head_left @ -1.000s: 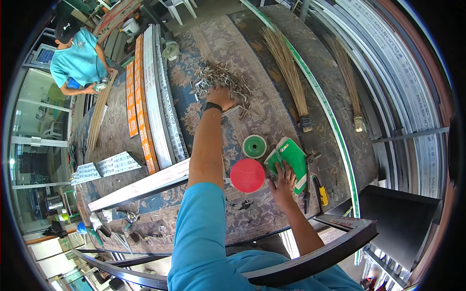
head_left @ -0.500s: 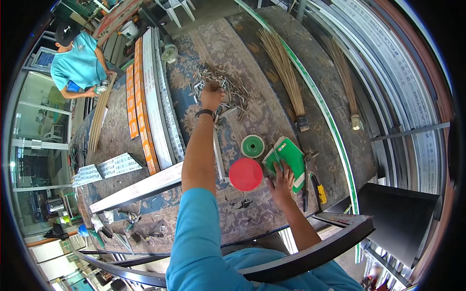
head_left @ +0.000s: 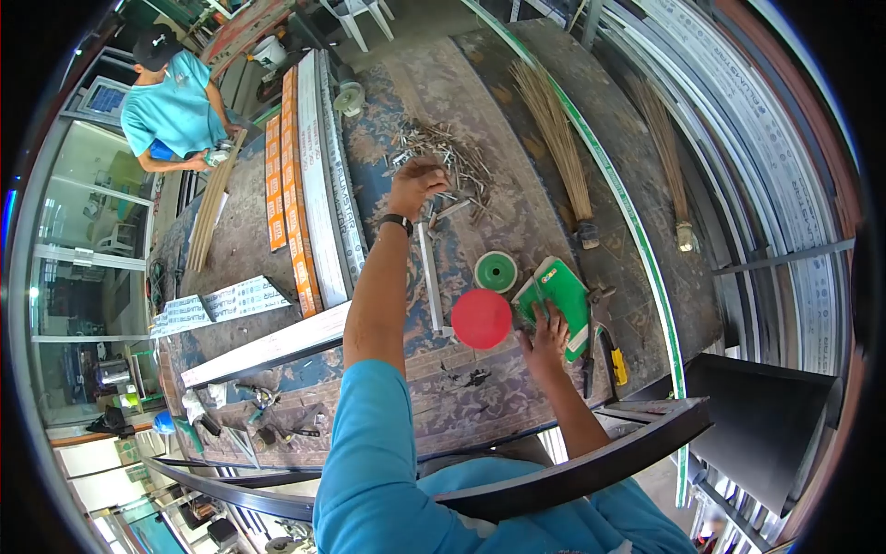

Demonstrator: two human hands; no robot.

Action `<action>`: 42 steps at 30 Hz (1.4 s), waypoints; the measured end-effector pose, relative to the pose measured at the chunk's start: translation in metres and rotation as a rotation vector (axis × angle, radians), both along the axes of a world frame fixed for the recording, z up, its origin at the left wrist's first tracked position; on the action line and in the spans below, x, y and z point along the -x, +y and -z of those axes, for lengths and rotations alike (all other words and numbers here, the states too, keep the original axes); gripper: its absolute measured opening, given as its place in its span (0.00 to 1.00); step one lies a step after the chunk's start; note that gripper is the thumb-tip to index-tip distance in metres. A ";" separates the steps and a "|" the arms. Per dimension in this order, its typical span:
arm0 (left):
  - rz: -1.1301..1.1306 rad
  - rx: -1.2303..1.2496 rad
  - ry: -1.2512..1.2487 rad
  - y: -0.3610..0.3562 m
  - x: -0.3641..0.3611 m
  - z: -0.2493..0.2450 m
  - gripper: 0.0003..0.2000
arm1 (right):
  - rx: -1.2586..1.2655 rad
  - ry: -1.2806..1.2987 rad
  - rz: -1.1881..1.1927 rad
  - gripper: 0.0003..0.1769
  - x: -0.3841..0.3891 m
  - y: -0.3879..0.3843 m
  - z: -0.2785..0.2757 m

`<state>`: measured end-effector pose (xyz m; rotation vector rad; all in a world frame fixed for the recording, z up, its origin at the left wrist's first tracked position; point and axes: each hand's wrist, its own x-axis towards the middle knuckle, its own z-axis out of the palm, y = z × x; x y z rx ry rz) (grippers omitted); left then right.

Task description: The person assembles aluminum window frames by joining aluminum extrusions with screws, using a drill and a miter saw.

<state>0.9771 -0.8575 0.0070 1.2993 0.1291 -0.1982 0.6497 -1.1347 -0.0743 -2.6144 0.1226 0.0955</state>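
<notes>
L hand (head_left: 415,188) prob. picking fasteners (head_left: 468,168) just beyond, grip unclear; next move prob. needing fingertip pinch; R hand (head_left: 548,342) lying spread on green packet (head_left: 566,290).

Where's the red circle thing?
The red disc is slightly right of the head view's middle, below the round green piece and left of the right hand.
</notes>
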 end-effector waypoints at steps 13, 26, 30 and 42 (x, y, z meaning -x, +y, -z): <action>-0.044 -0.321 0.041 0.039 0.047 0.031 0.15 | 0.025 -0.004 -0.023 0.44 0.003 -0.001 0.003; -0.157 -0.311 0.113 0.020 0.027 0.065 0.21 | 0.007 -0.008 -0.020 0.42 0.001 0.001 -0.004; -0.271 -0.460 0.124 0.011 0.017 0.059 0.21 | 0.024 -0.029 -0.039 0.42 0.002 0.000 0.000; -0.254 -1.199 0.072 0.037 0.014 0.100 0.34 | 0.041 -0.043 -0.054 0.43 0.002 -0.001 0.004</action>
